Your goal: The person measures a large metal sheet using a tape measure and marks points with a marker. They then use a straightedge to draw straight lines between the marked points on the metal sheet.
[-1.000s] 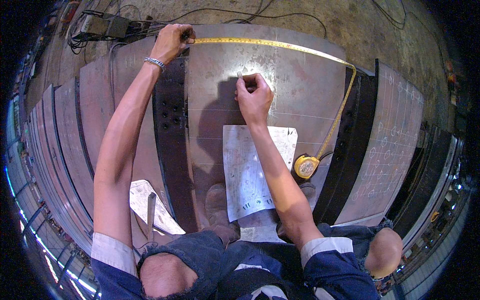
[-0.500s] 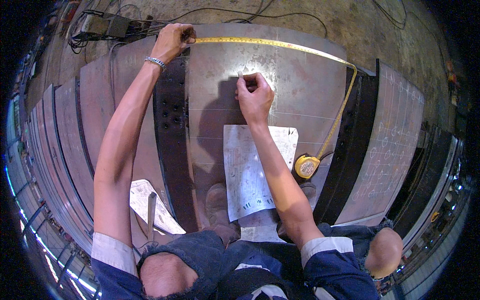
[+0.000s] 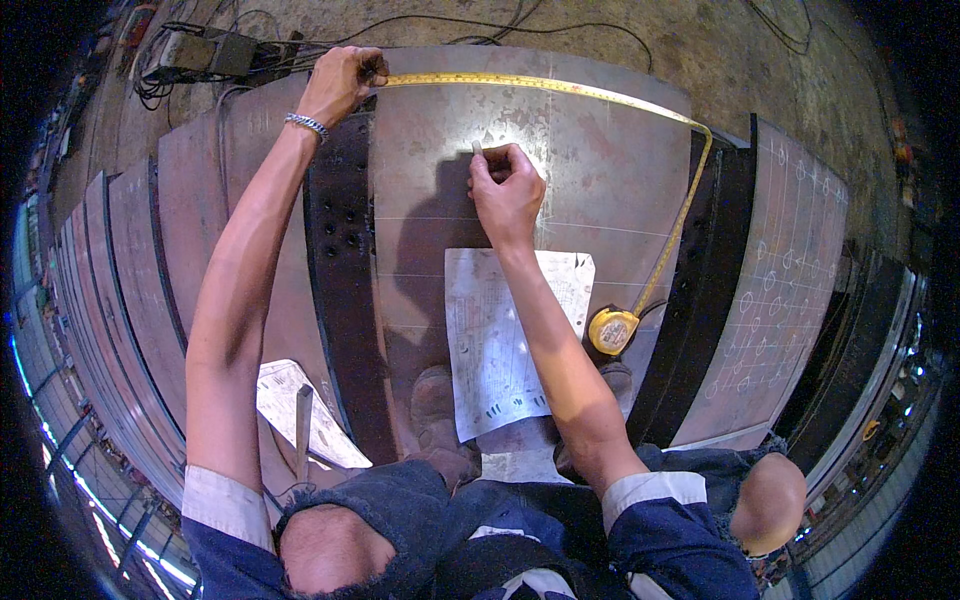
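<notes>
My left hand (image 3: 345, 82) pinches the end of a yellow measuring tape at the far left edge of a brownish steel plate (image 3: 440, 170). From there the tape blade (image 3: 520, 82) runs across the plate's far part, bends at the far right corner and comes back to its yellow case (image 3: 612, 330), which lies on the plate. My right hand (image 3: 510, 195) is closed over the plate's middle, a short pale marking stick, like chalk, between thumb and fingers. Under my right forearm lies a printed drawing sheet (image 3: 490, 340). Thin white lines cross the plate.
Dark steel beams with holes (image 3: 345, 230) flank the plate. At the right stands a plate marked with chalk circles (image 3: 785, 270). Another paper (image 3: 300, 410) lies by my left knee. A grey box with cables (image 3: 205, 52) sits on the floor at the far left.
Almost nothing differs. Both hands keep their grip and place, and the whole view has shifted very slightly.
</notes>
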Tool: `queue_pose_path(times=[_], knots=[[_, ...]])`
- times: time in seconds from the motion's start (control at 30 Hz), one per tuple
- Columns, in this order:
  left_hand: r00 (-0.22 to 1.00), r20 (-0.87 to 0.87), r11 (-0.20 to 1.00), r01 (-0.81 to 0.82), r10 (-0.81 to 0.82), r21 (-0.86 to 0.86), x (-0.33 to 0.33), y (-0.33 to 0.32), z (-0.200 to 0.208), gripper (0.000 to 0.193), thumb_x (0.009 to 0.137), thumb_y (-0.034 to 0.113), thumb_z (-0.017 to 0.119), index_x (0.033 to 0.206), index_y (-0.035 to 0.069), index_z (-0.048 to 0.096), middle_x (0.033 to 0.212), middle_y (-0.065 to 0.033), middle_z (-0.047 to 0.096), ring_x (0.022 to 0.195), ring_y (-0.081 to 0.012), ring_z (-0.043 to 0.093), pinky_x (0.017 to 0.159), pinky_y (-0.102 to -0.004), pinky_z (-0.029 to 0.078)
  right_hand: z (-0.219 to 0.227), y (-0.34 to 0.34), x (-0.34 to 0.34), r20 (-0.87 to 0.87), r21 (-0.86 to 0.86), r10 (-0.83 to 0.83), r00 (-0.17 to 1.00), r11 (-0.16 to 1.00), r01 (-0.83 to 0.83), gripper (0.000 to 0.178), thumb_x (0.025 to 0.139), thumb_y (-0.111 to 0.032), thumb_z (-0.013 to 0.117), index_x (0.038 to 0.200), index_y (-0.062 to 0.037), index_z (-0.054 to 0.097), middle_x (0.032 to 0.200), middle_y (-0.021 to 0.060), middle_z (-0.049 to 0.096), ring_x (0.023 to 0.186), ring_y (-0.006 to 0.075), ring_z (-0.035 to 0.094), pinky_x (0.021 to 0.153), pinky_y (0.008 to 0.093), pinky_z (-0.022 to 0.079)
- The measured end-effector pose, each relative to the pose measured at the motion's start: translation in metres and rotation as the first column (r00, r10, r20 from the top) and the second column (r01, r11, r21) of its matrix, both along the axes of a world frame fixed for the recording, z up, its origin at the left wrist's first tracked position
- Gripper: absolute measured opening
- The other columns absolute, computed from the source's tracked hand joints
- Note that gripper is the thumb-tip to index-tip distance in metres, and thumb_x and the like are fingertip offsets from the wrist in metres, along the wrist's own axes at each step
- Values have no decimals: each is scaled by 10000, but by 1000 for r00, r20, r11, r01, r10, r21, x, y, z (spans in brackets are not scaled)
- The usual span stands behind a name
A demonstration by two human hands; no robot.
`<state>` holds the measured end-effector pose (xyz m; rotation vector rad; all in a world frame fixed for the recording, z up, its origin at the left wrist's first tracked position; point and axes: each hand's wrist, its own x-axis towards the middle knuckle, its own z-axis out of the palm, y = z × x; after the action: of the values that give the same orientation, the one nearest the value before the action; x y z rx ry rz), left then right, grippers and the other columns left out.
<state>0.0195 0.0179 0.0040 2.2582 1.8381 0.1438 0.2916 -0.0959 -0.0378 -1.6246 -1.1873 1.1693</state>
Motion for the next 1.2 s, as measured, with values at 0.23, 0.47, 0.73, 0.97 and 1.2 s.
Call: queue_pose_path(times=[0.23,0.47,0.73,0.97,1.2], knots=[[999,-16,997,-37,36,-62,7,2,3,399,779,103,796,1159,29,697,1085,-169,742,1039,-366,708,890,-424,560,-1,0,2,14,-9,-1,1000,1000,1,168,835,-140,735,854,15,672,837,184,710,753,328,703,723,422,551],[1000,-15,999,-19,20,26,8,-5,7,366,749,36,777,1108,47,709,1056,-173,738,997,-364,712,864,-431,561,14,23,-8,219,197,-40,975,980,-4,155,843,-151,743,855,-17,666,844,163,687,762,334,686,720,439,536],[998,51,996,-35,30,85,7,-6,-3,265,711,3,756,957,72,682,943,-165,717,933,-380,694,798,-451,543,12,68,-15,347,304,-132,928,952,21,158,833,-148,719,856,-8,650,843,163,664,758,347,668,716,464,518],[996,83,992,-43,33,119,3,-8,-12,235,738,10,727,958,79,680,931,-155,716,897,-380,693,773,-459,537,8,74,-12,398,311,-123,909,951,-7,170,836,-157,703,858,6,656,845,175,663,767,365,662,725,482,513],[999,35,987,-12,7,159,4,-8,-6,269,759,31,744,1020,61,688,979,-184,718,938,-395,692,804,-470,545,4,78,-10,397,318,-111,911,948,-23,160,833,-149,702,843,6,664,840,186,668,783,384,663,739,489,512]])
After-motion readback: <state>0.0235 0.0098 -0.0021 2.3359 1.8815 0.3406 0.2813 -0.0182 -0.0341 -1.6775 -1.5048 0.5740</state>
